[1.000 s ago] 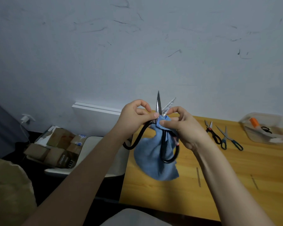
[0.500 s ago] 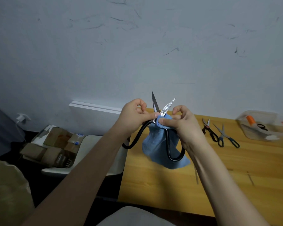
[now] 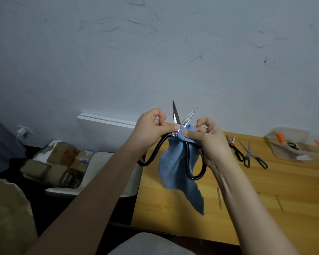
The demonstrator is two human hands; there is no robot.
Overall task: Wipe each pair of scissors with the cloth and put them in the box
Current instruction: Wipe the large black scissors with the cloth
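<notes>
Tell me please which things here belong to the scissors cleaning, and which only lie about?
For the job: large black-handled scissors in the left hand, blue cloth in the right hand, red-and-black scissors, teal-handled scissors, clear plastic box, wooden table.
Lying about: cardboard boxes, white chair, white board against the wall, wall plug.

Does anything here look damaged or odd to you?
Yes. On the black-handled scissors, held open, the blade nearer the right hand looks mottled and speckled, while the other is smooth. That hand pinches the blue cloth at its base. The wall behind carries dark scuffs.
</notes>
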